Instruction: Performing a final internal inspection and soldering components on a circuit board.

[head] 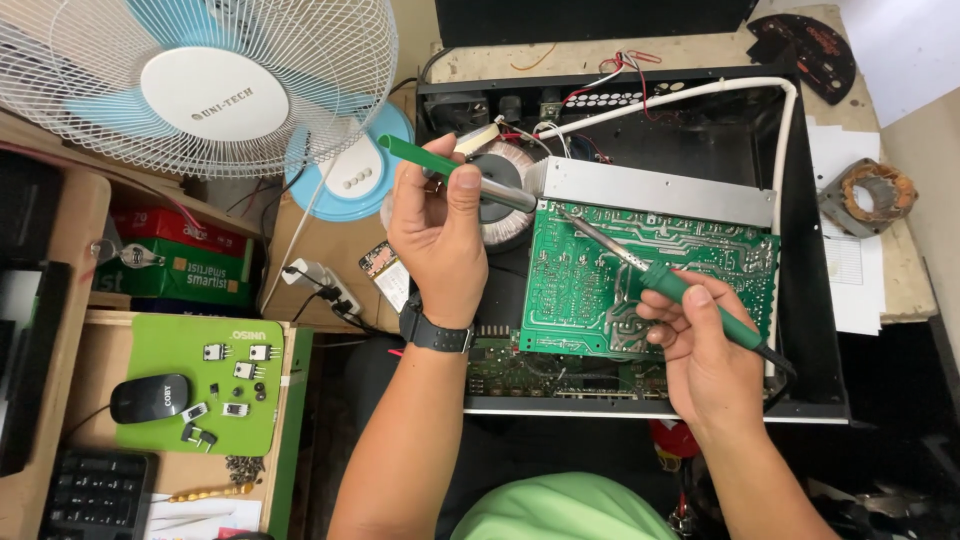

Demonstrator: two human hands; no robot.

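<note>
My left hand point(440, 225) grips a green-handled desoldering pump point(415, 155), its metal barrel pointing right toward a green circuit board point(600, 300). A dark watch sits on that wrist. My right hand point(700, 345) holds a green-handled soldering iron point(690, 290) like a pen. Its thin metal tip reaches up-left and rests on the upper left part of the board. The board lies tilted, solder side up, over an open black metal chassis point(810, 330), under a silver heat sink bar point(650, 190). A round toroidal transformer point(500, 205) sits behind my left hand.
A white fan point(215, 85) with blue blades stands at the upper left. Left of the chassis lie a power strip point(315, 280), a green pad with small components point(205, 385), a black mouse point(148, 398) and a keyboard corner point(95, 495). A copper coil point(868, 195) lies on papers at right.
</note>
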